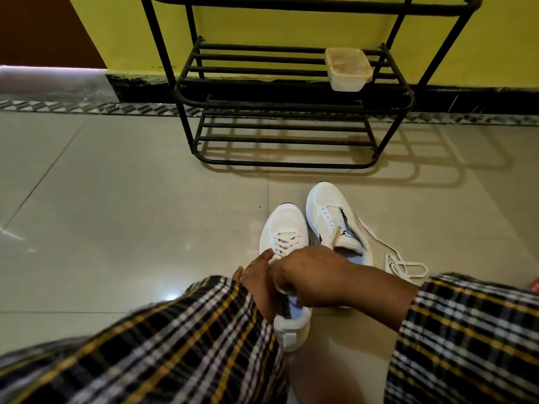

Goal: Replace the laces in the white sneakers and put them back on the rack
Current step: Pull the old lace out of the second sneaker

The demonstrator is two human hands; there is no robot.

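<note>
Two white sneakers stand on the tiled floor in front of me. The left sneaker point(284, 228) has a white lace crossed through its eyelets. My left hand point(258, 278) and my right hand point(309, 272) meet over its tongue, fingers curled where the lace ends lie; the ends themselves are hidden under the hands. The right sneaker point(335, 217) has no lace, its tongue exposed. A loose white lace point(405, 265) lies on the floor to its right. The black metal shoe rack point(285, 106) stands against the yellow wall beyond.
A clear plastic tub point(348, 70) sits on the rack's middle shelf at the right. Something red point(535, 285) shows at the right edge of the view. My plaid sleeves fill the bottom of the view.
</note>
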